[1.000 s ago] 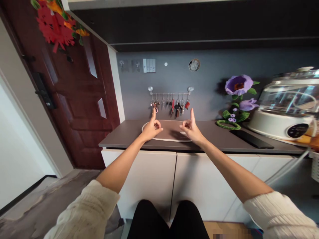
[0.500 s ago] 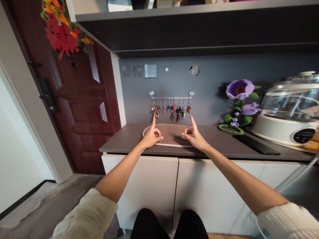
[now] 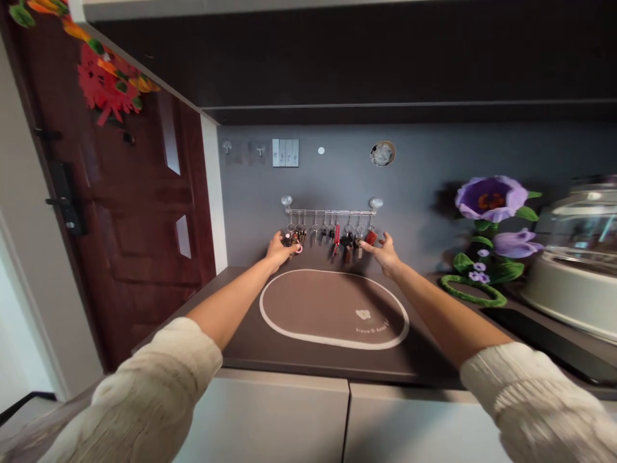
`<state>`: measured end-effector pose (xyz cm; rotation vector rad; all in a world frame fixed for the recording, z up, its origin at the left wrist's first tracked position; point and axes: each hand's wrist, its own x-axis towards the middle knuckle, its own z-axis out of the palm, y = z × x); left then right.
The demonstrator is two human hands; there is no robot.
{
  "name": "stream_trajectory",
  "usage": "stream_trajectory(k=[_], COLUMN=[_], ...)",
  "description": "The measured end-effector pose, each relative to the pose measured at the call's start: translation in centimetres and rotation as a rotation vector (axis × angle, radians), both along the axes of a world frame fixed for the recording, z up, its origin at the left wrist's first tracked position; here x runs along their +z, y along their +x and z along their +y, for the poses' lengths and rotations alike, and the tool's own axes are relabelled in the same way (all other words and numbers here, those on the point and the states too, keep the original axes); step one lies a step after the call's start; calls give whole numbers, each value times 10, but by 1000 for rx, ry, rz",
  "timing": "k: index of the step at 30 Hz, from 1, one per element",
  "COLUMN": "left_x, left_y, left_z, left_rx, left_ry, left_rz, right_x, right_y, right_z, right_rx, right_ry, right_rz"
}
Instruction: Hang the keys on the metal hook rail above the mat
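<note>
Several bunches of keys (image 3: pixel 332 238) hang in a row from a clear rail (image 3: pixel 330 211) on the grey wall. Beside the leftmost keys is my left hand (image 3: pixel 278 252), thumb and fingers apart, its thumb overlapping a bunch with a pink ring (image 3: pixel 299 248). At the other end my right hand (image 3: pixel 387 255) is spread, the thumb reaching in front of the keys below a red key fob (image 3: pixel 371 238). Whether either thumb touches the keys I cannot tell. Under the rail, an oval brown mat (image 3: pixel 318 305) with a pale border lies on the counter.
Purple flowers (image 3: pixel 491 198) on a green base, a black phone (image 3: pixel 554 344) and a white appliance (image 3: pixel 573 283) with a clear top stand or lie to the right. A dark cabinet (image 3: pixel 337 58) overhangs the counter. At left is a dark red door (image 3: pixel 178 193).
Both hands have moved forward from above the mat to the ends of the key rail, and their curled, pointing fingers have spread. The view has come closer to the wall.
</note>
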<state>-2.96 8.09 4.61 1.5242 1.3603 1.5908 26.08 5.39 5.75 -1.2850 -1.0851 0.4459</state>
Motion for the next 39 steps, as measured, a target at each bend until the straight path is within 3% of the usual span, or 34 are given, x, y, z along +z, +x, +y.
stream_trajectory(k=[5,8,13,19,24,27,30,35,39], left_x=[0,-2,-4,1,10,16,25,49,75], left_y=[23,39,66,88,86,77,71,79,93], left_z=[29,35,37,37,34,29,21,6,-1], left_rx=[-115,-113,-104,-222,-170,-183,-287,-410,-307], left_ry=[2,49,45,16,13,21,4,-122,-127], left_rz=[-263,-399,-630,-912,-955,-993,-1046,-1232,-1396], right_x=[-10,-17,-23,-20,-13,-7,4,32,55], right_y=[-15,-30,-59,-81,-79,-71,-66,-76,-89], right_z=[29,39,50,55,47,39,30,23,25], right_rx=[66,88,-10,-152,-132,-105,-80,-11,48], right_ry=[116,214,348,337,307,322,359,390,352], right_rz=[101,75,40,6,114,174,257,503,637])
